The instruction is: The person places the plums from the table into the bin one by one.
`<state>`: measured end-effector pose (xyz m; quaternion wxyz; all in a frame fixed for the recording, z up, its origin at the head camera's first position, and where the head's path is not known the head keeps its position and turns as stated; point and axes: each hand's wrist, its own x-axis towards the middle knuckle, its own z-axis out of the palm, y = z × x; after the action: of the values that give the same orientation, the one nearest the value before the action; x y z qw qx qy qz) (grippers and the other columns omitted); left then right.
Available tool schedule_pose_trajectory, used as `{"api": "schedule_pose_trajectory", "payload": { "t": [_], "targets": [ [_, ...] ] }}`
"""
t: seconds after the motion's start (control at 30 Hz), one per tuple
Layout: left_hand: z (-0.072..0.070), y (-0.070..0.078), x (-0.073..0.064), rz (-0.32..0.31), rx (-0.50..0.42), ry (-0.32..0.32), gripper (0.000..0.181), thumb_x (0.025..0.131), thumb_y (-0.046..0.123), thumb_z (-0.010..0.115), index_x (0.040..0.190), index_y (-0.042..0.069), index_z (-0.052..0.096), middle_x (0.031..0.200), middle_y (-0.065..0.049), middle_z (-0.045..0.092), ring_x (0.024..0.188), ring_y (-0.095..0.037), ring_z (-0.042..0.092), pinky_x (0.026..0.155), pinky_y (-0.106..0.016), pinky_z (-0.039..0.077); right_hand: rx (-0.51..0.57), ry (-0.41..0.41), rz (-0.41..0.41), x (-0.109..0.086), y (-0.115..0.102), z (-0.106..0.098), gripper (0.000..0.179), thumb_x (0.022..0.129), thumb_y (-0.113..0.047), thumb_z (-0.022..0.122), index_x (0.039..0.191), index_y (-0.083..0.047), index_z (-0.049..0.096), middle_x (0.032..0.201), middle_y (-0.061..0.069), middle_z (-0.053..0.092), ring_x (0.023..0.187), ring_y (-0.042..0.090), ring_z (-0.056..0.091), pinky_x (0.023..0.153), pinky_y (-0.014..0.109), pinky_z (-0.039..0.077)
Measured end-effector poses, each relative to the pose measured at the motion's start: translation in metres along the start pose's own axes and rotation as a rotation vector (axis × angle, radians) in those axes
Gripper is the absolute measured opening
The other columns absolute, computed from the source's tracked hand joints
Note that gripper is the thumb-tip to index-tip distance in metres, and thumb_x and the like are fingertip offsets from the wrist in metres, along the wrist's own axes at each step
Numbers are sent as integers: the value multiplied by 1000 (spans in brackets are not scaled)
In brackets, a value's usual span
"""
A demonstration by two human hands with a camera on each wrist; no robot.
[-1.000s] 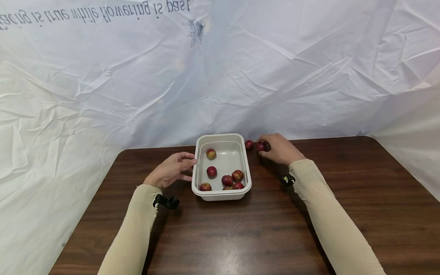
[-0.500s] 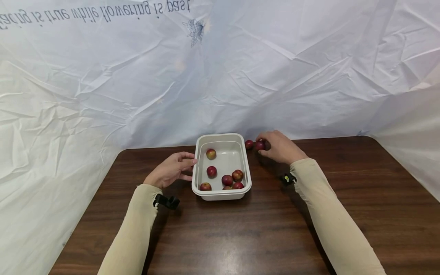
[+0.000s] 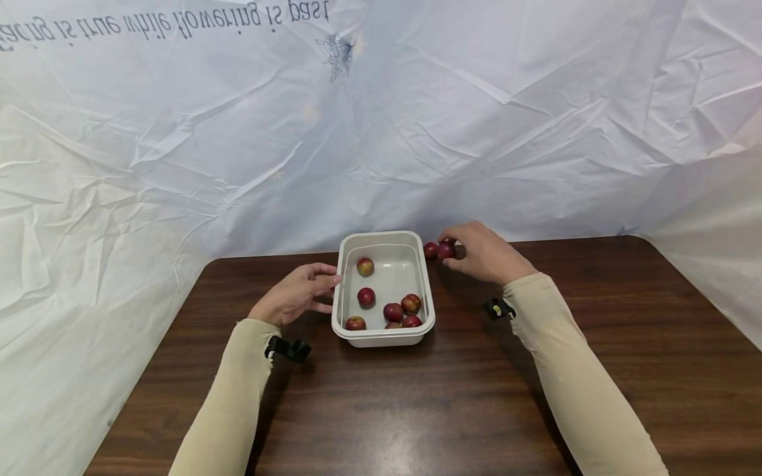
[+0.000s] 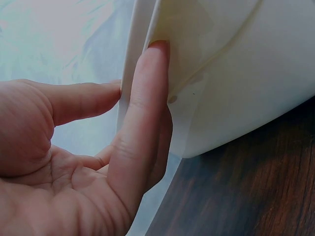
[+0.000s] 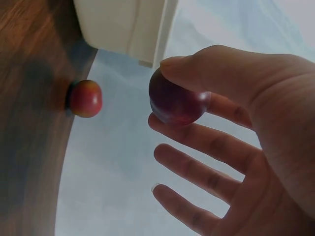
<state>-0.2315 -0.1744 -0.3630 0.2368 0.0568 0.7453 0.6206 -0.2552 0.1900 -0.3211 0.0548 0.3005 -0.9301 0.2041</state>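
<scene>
My right hand (image 3: 485, 254) pinches a dark red plum (image 5: 176, 98) between thumb and fingers, right of the container; the lower fingers stay spread apart. In the right wrist view that plum appears raised off the tabletop. Another red plum (image 3: 430, 250) lies on the table between it and the container. At the left side, my left hand (image 3: 297, 291) holds the rim of a white plastic container (image 3: 387, 334), thumb on the edge and a finger tucked under the lip (image 4: 140, 54). Inside the container lie several red and yellowish plums (image 3: 366, 297), mostly toward the near end.
The dark wooden table (image 3: 369, 410) ends at a far edge just behind the container and the plums. A wrinkled white sheet (image 3: 417, 145) hangs close behind that edge and along both sides.
My right hand has shifted slightly left and up with its plum, closer to the plum on the table. The left hand and the container stay in place.
</scene>
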Motion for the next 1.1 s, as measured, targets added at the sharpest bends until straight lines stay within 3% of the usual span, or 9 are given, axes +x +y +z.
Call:
{"api": "schedule_pose_trajectory", "payload": {
  "t": [0.33,0.53,1.1],
  "targets": [
    [-1,0,0,-5,-1,2,45,107,23,55,142,-3,41,141,-27,53,126,-37,59,88,-44,63,-51,23,-31,-3,-15,-6,24,88,-13,78,110,-11,72,100,3,73,103,29,62,101,47,47],
    [-1,-1,1,-5,4,8,46,107,23,55,142,-2,41,140,-26,53,123,-35,61,88,-43,63,-57,20,-36,-5,-25,-10,31,88,-13,78,118,-9,71,107,4,72,110,30,58,100,46,47],
    [-1,-1,1,-7,8,7,45,107,23,56,142,-3,42,139,-24,55,121,-33,62,87,-43,63,-37,-17,-111,-7,-54,-11,31,90,-15,76,120,-10,70,109,2,72,110,27,57,100,43,47]
  ]
}}
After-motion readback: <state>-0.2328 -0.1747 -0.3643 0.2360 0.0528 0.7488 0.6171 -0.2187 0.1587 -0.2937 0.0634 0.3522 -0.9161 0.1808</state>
